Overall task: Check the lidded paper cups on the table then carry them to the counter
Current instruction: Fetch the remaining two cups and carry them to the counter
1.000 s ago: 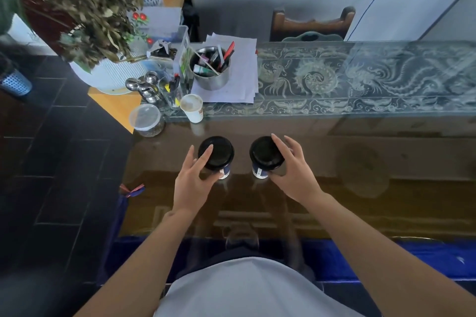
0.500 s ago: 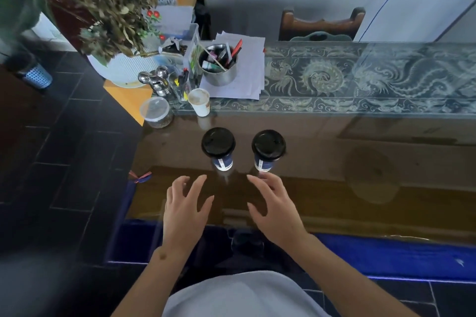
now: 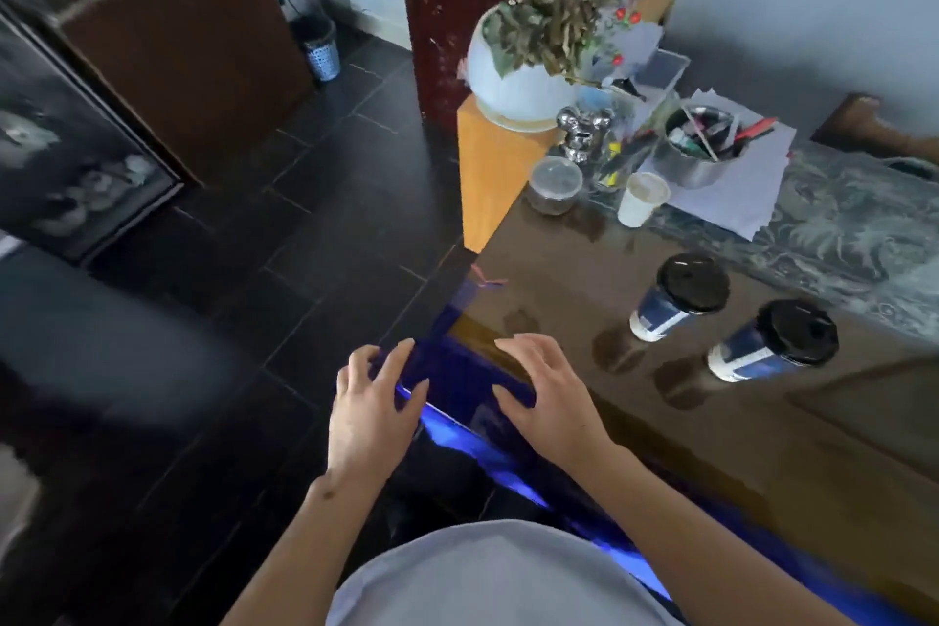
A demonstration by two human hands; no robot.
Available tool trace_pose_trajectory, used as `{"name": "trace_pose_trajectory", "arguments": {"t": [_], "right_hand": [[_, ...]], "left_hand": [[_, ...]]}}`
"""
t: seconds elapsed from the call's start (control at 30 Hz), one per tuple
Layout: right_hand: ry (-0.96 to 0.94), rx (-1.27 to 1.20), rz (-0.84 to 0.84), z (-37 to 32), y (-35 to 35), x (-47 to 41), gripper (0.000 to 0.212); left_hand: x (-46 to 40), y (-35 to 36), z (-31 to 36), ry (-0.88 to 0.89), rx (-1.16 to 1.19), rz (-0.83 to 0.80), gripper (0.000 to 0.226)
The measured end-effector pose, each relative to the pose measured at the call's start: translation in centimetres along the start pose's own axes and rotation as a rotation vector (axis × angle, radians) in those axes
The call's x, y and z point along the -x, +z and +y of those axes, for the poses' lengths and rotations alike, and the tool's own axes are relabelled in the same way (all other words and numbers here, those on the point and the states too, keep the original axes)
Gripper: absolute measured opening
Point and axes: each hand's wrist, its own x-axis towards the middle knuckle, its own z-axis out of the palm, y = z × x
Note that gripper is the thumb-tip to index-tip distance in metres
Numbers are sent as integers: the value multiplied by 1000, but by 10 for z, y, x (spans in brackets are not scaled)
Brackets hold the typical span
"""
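Note:
Two blue-and-white paper cups with black lids stand side by side on the glass-topped table (image 3: 737, 463): the left cup (image 3: 678, 297) and the right cup (image 3: 772, 341). My left hand (image 3: 371, 412) hovers off the table's near-left corner over the floor, fingers spread, holding nothing. My right hand (image 3: 549, 402) is over the table's front corner, fingers apart and empty, well to the left of the cups and not touching them.
At the table's left end are a lidless white paper cup (image 3: 641, 205), a clear lidded tub (image 3: 554, 183), a metal pen pot (image 3: 698, 153) on papers, and a potted plant (image 3: 523, 66) on an orange stand. Dark tiled floor (image 3: 305, 269) and a brown cabinet (image 3: 188, 46) lie left.
Both hands let go of the cups and drew back toward the table's near-left corner. The view has swung left, showing the floor and cabinet; the cups stayed in place.

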Motion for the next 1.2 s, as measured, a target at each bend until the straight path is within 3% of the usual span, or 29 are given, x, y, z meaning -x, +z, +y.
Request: {"name": "trace_pose_trajectory", "arguments": {"t": [0.23,0.4,0.83,1.2], "right_hand": [[-207,-54,-162,-118,117,-57,54],[-355,-14,-308,-189,172,-88,54],[-625,14,-530,-310,262,-180,57],[-739,-88,-664,-389,328,-330,57]], "left_hand": [[26,-82,-144,-266,26,161,52],[53,-126,-208,-436,57,270,48],[53,-173,-301,-732,132,488,51],[-66,-221,-361,-841,104,537,55]]}}
